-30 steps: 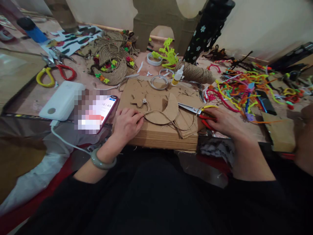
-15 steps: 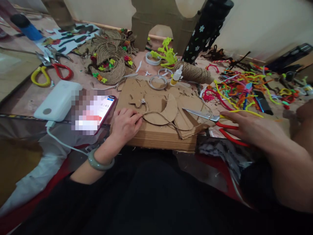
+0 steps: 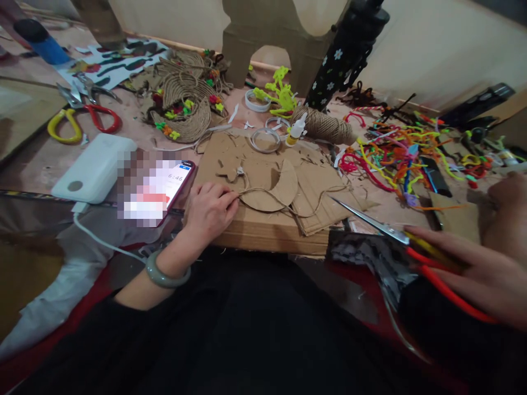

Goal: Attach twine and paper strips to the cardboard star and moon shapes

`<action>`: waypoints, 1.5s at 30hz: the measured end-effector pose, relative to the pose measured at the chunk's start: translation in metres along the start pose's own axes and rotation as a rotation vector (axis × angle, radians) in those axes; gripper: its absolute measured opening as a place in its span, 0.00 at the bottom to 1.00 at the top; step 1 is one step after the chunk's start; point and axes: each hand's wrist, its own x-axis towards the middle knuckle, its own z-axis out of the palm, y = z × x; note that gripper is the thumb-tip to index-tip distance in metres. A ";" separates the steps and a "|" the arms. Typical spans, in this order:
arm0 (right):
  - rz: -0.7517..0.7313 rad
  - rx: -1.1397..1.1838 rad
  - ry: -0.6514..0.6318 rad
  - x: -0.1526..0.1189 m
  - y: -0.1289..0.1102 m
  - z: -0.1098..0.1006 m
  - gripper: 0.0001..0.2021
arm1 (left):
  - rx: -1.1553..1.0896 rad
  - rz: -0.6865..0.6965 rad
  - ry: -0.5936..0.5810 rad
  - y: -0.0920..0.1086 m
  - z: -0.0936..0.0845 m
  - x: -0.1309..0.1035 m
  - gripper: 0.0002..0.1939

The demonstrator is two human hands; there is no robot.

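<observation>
My left hand (image 3: 212, 211) rests on a stack of cardboard (image 3: 263, 233), its thumb and index finger pinched on a length of twine (image 3: 267, 189). The twine trails right across a curved, crescent-like cardboard cutout (image 3: 284, 189) and over a loose corrugated cardboard piece (image 3: 321, 192). At the right, my right hand (image 3: 477, 263) grips scissors (image 3: 376, 222) with red and yellow handles. Their blades look closed and point left, toward the loose piece. A small glue bottle (image 3: 295, 131) stands at the back of the stack.
A lit phone (image 3: 175, 186) and a white power bank (image 3: 96, 170) with a cable lie left. Behind are twine coils (image 3: 189, 104), a twine spool (image 3: 325, 126) and a flowered black bottle (image 3: 333, 66). Colourful pipe cleaners (image 3: 395, 153) and another person's arm (image 3: 508, 208) are right.
My right hand has drawn the scissors right and toward me, away from the cutout, and their handles have tilted downward. My left hand has stayed in place on the twine.
</observation>
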 end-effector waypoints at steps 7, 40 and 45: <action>-0.294 0.217 -0.036 0.044 -0.132 0.053 0.18 | 0.032 0.019 -0.024 0.000 -0.002 0.001 0.10; -0.449 -0.129 0.024 0.081 -0.163 0.065 0.21 | -0.065 -0.044 0.046 -0.001 -0.005 -0.004 0.09; -0.453 -0.169 0.040 0.079 -0.165 0.066 0.21 | -0.094 0.008 0.045 0.000 -0.008 -0.003 0.09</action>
